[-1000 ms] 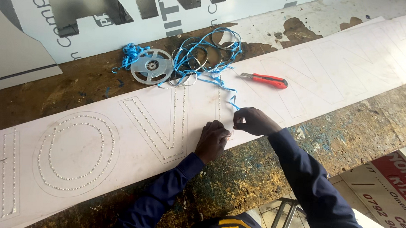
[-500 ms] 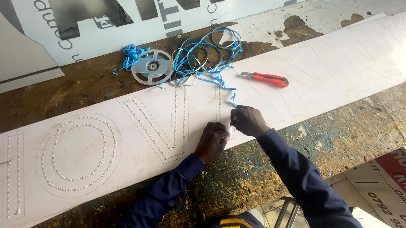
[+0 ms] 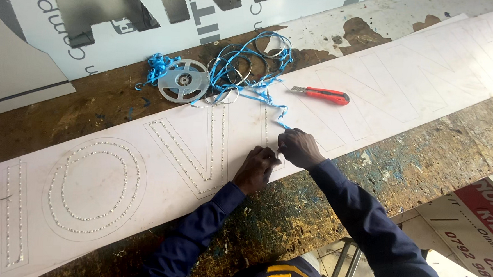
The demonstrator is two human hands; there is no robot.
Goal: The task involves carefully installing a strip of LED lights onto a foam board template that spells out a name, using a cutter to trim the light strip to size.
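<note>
A long white board (image 3: 115, 176) with outlined letters runs from the lower left to the upper right of the frame across a worn wooden workbench (image 3: 426, 148); small studs fill the letters at the left and centre. Low in the middle, the left hand (image 3: 256, 170) rests curled on the board's near edge, and the right hand (image 3: 298, 148), just beside it, pinches the end of a blue strip (image 3: 250, 71) between thumb and fingertips. That strip trails up to a loose tangle beside a grey reel (image 3: 183, 80) at upper centre; a red knife (image 3: 323, 95) lies on the board to the right.
</note>
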